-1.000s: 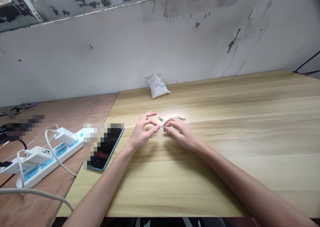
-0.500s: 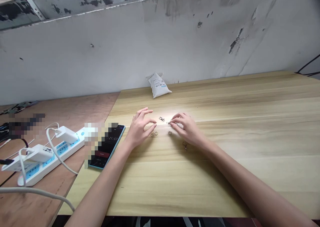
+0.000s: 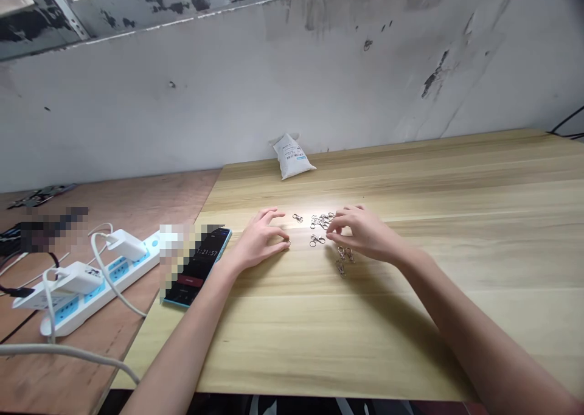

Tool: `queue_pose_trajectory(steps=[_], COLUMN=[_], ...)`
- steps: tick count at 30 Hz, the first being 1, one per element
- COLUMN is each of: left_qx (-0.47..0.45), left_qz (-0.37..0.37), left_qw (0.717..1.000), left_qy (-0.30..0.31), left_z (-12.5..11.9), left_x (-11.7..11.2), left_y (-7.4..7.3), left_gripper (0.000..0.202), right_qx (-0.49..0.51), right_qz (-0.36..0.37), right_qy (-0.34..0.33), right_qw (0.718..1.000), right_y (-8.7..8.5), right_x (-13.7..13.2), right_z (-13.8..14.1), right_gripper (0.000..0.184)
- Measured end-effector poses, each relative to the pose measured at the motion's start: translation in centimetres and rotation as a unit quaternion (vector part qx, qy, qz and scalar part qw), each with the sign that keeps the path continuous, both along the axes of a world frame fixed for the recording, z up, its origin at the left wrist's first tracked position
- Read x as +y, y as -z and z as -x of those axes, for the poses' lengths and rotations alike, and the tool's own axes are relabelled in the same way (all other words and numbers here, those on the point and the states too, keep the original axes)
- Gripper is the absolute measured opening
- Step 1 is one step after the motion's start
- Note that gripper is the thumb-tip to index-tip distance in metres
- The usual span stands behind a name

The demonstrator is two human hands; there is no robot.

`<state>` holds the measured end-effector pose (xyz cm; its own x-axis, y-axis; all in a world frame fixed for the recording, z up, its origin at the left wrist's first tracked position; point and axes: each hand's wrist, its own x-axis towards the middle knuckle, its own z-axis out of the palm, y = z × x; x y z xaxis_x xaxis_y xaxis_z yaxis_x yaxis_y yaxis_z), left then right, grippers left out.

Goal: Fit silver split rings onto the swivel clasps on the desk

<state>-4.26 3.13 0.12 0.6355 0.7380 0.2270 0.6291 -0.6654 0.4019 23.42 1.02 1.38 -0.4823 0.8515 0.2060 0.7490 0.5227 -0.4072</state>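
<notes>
We are working with a scatter of small metal swivel clasps and split rings on the pale wooden table (image 3: 401, 336), and the step in hand looks like handling these pieces one at a time. Our left hand (image 3: 260, 241) rests low with its fingers gently curled, and its fingertips (image 3: 283, 243) reach a small ring (image 3: 288, 242); we cannot tell whether they are gripping it or only touching it. Our right hand (image 3: 360, 232) is loosely open, nothing visible in its grasp, its curled fingers just beside a tangled cluster of clasps (image 3: 322, 221). A single clasp (image 3: 317, 240) lies just below that cluster, another clasp (image 3: 297, 218) sits alone between the hands, and a few more clasps (image 3: 344, 259) lie nearer our right wrist. Judging from this spread, the next move calls for a fine thumb-and-finger pinch, since the pieces are tiny and lie flat. Off to the left, a smartphone (image 3: 196, 268) showing a timer lies on the table, beside a white power strip (image 3: 93, 287) on the plywood bench (image 3: 173, 202).
</notes>
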Motion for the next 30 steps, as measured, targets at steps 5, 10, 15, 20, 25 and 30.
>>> queue_pose_trajectory(steps=[5, 10, 15, 20, 25, 30], left_qx=[0.002, 0.001, -0.013, -0.021, -0.095, -0.164], left_qz=[-0.009, -0.022, -0.051, -0.047, 0.001, 0.039], left_qw=[1.000, 1.000, 0.999, 0.999, 0.995, 0.985], left_qy=[0.005, 0.007, 0.012, 0.009, -0.030, -0.038], left_z=[-0.3, -0.3, -0.6, -0.8, -0.8, -1.2], left_x=[0.1, 0.2, 0.3, 0.4, 0.2, 0.0], left_y=[0.6, 1.0, 1.3, 1.3, 0.9, 1.0], left_gripper=[0.010, 0.010, 0.018, 0.017, 0.012, 0.010], right_qx=[-0.030, -0.025, -0.023, -0.039, -0.024, -0.016], right_qz=[0.185, 0.166, 0.161, 0.193, 0.204, 0.131], right_qy=[0.010, 0.003, 0.007, 0.018, 0.004, -0.005], right_qw=[0.982, 0.986, 0.987, 0.980, 0.979, 0.991], right_y=[-1.3, -0.1, 0.1, -0.4, -0.3, -0.3], right_x=[-0.9, -0.8, -0.7, -1.0, -1.0, -0.7], right_z=[-1.2, -1.3, -0.9, -0.5, -0.3, 0.5], right_gripper=[0.006, 0.012, 0.012, 0.012, 0.014, 0.016])
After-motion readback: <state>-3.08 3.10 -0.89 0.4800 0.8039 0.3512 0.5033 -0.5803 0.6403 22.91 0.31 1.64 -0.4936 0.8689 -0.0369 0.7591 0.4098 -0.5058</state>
